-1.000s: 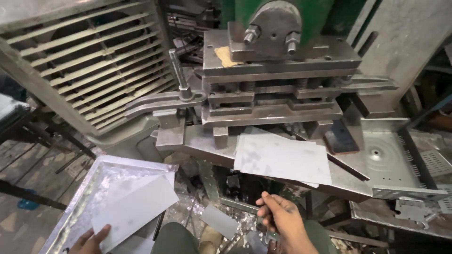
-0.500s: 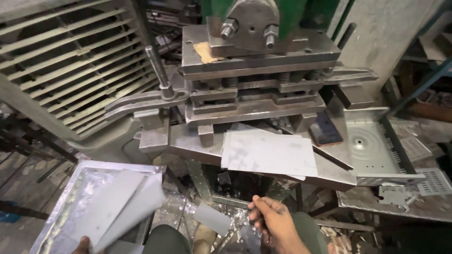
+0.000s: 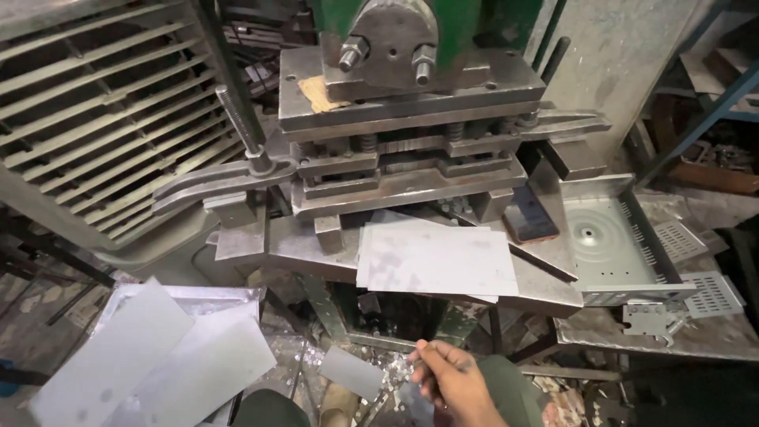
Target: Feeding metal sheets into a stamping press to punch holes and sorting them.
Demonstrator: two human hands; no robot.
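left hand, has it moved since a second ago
Yes. It held the bottom edge of the loose sheets beside the press; now it is out of view.

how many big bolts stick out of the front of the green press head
2: a left grey steel bolt and a right grey steel bolt, side by side on the rounded grey plate. Others may be hidden above the frame.

In front of me the grey steel bed of the press (image 3: 308, 249) carries a stack of flat rectangular grey metal sheets (image 3: 435, 259) at its centre. At three o'clock from that stack a dark phone with an orange edge (image 3: 531, 215) lies flat. Further toward three o'clock, a shallow punched grey metal tray (image 3: 609, 237) rests at the bed's edge.
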